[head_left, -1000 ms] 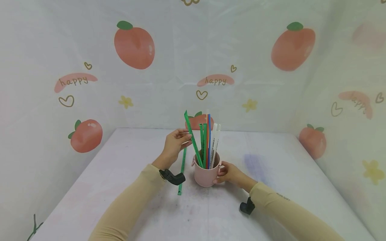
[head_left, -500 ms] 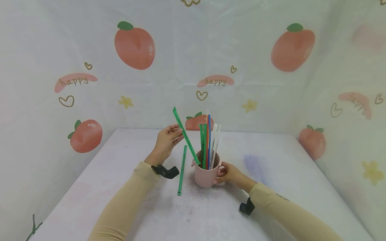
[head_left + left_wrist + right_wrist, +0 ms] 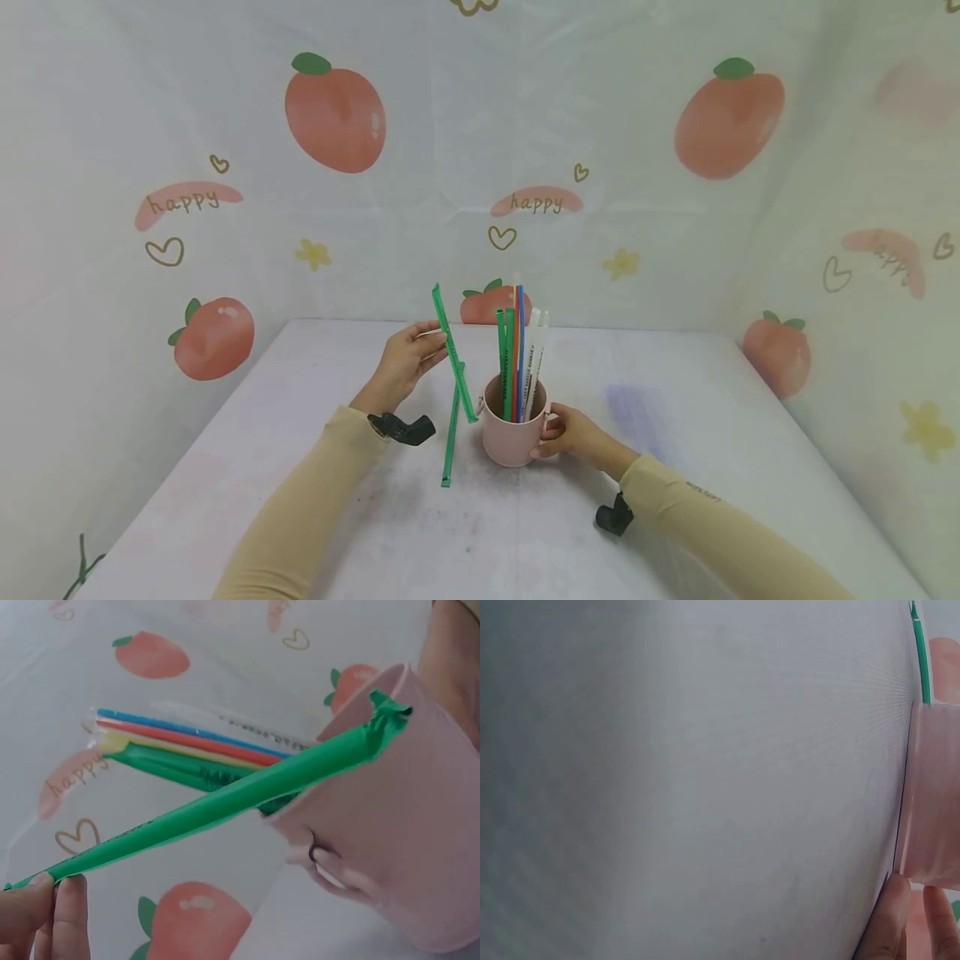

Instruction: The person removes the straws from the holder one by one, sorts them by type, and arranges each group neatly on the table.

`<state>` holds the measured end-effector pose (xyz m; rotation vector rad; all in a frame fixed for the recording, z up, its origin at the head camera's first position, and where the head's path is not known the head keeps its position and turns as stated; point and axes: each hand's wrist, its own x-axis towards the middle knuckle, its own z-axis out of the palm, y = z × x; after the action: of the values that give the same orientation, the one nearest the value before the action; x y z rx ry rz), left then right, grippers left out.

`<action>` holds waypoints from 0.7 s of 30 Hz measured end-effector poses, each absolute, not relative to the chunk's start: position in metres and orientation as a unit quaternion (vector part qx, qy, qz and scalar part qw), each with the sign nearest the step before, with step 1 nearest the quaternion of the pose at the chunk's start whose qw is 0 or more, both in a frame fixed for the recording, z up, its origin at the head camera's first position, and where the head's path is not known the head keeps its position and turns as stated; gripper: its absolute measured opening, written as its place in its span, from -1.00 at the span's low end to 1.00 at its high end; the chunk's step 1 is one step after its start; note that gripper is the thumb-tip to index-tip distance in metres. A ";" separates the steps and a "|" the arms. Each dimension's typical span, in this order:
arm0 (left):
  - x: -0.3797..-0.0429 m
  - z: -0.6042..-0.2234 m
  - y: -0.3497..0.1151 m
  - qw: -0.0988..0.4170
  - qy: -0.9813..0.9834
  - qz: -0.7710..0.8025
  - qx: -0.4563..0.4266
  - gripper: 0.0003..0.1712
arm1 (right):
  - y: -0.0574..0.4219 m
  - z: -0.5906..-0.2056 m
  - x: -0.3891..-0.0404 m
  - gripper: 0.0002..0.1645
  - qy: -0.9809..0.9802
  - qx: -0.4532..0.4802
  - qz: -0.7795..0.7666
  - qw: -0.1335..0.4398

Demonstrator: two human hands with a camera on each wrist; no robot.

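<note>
In the head view, my left hand [image 3: 405,362] pinches a green wrapped straw [image 3: 453,354] near its upper part. That straw tilts, its lower end just left of the pink cup [image 3: 512,443] and outside it. The left wrist view shows the thumb and fingers [image 3: 70,915] on one end of the straw, its crumpled end in front of the cup's wall. My right hand [image 3: 577,435] holds the cup at its right-side handle. Green straws [image 3: 507,358], red and blue straws [image 3: 521,350] and white wrapped straws [image 3: 534,362] stand in the cup.
Another green wrapped straw [image 3: 451,450] lies on the white table [image 3: 570,550], left of the cup and partly behind the held one. A patterned white backdrop [image 3: 420,208] rises at the table's back and sides.
My left hand has moved left and drawn the green straw out of the cup; its lower end then came down beside the cup. My right hand has stayed on the cup.
</note>
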<state>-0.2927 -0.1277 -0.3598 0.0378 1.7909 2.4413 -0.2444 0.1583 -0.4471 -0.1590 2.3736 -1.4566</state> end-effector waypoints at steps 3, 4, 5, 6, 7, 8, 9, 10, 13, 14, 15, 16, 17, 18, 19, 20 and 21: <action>-0.295 -0.366 -0.130 0.066 0.608 0.791 0.016 -0.55 | 0.159 -0.447 -0.244 0.06 0.837 -0.059 -0.516 0.175; -0.295 -0.368 -0.131 0.070 0.615 0.785 0.019 -0.53 | 0.159 -0.447 -0.244 0.06 0.836 -0.060 -0.516 0.174; -0.296 -0.370 -0.132 0.072 0.621 0.780 0.018 -0.52 | 0.159 -0.447 -0.244 0.06 0.836 -0.061 -0.516 0.174; -0.297 -0.372 -0.133 0.075 0.626 0.776 0.016 -0.52 | 0.159 -0.447 -0.245 0.06 0.837 -0.061 -0.516 0.173; -0.298 -0.374 -0.134 0.078 0.632 0.771 0.017 -0.50 | 0.159 -0.447 -0.245 0.06 0.837 -0.062 -0.516 0.172; -0.298 -0.376 -0.136 0.081 0.638 0.766 0.018 -0.49 | 0.159 -0.446 -0.245 0.06 0.836 -0.062 -0.517 0.172; -0.299 -0.377 -0.137 0.084 0.643 0.762 0.017 -0.49 | 0.159 -0.446 -0.245 0.05 0.837 -0.062 -0.516 0.172; -0.300 -0.379 -0.137 0.086 0.647 0.757 0.015 -0.49 | 0.159 -0.446 -0.245 0.05 0.838 -0.061 -0.515 0.172; -0.301 -0.385 -0.139 0.090 0.662 0.744 0.009 -0.49 | 0.159 -0.446 -0.245 0.04 0.839 -0.056 -0.512 0.177; -0.301 -0.388 -0.140 0.092 0.667 0.739 0.009 -0.49 | 0.159 -0.446 -0.245 0.04 0.839 -0.051 -0.512 0.178; -0.302 -0.390 -0.140 0.093 0.671 0.736 0.007 -0.49 | 0.158 -0.446 -0.244 0.04 0.839 -0.047 -0.512 0.179; -0.302 -0.392 -0.140 0.094 0.674 0.732 0.007 -0.49 | 0.158 -0.446 -0.244 0.04 0.839 -0.046 -0.511 0.181; -0.303 -0.394 -0.140 0.094 0.679 0.728 0.007 -0.49 | 0.158 -0.446 -0.245 0.03 0.839 -0.044 -0.511 0.183; -0.303 -0.397 -0.140 0.095 0.684 0.723 0.008 -0.48 | 0.158 -0.446 -0.244 0.03 0.839 -0.041 -0.512 0.183; -0.303 -0.399 -0.140 0.096 0.688 0.719 0.008 -0.47 | 0.157 -0.446 -0.244 0.03 0.838 -0.036 -0.513 0.183; -0.303 -0.400 -0.140 0.096 0.693 0.715 0.008 -0.47 | 0.157 -0.446 -0.244 0.03 0.838 -0.036 -0.513 0.183; -0.303 -0.402 -0.140 0.096 0.696 0.711 0.006 -0.46 | 0.157 -0.445 -0.244 0.03 0.838 -0.035 -0.514 0.183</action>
<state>-0.3028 -0.1404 -0.4020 0.0176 2.0630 2.1067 -0.2441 0.1569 -0.4454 -0.0991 2.3627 -1.4490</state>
